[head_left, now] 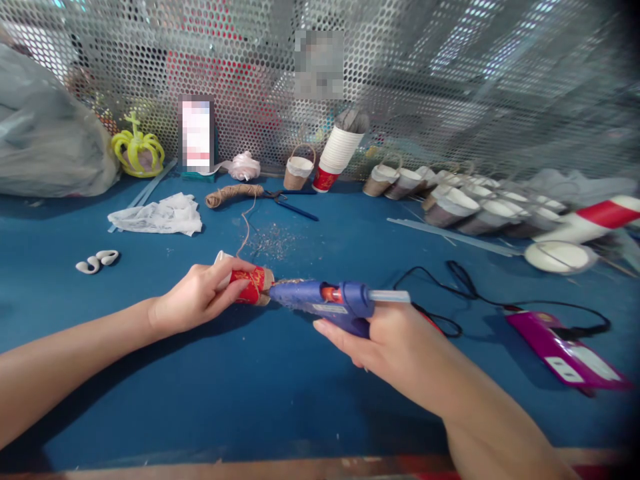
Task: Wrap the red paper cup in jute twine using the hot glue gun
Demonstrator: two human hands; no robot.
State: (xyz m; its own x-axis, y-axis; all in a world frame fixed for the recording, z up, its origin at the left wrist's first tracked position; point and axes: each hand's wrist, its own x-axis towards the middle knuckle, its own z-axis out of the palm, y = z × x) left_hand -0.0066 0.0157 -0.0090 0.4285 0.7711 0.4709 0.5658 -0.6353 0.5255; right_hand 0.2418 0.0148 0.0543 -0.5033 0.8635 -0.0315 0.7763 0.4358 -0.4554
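My left hand [205, 293] is closed around a red paper cup [249, 285] lying on its side, its white rim towards the palm. Brown twine or wrapping covers the cup's base end, which faces right. A strand of twine [246, 230] runs from near the cup up to a twine bundle [233, 193]. In my right hand [373, 337] is a blue glue gun [320, 298], with a clear glue stick [389, 296] sticking out of its back. The gun's nozzle points left and is at the cup's base; whether it touches cannot be made out.
Behind the cup lie pliers [295, 208] and white crumpled material [157, 215]. Small baskets [453, 203] crowd the right back, near a cup stack [343, 150]. A black cord [480, 300] and purple pouch [565, 350] lie right. White earphones [97, 261] are left. Perforated metal [260, 40] stands behind.
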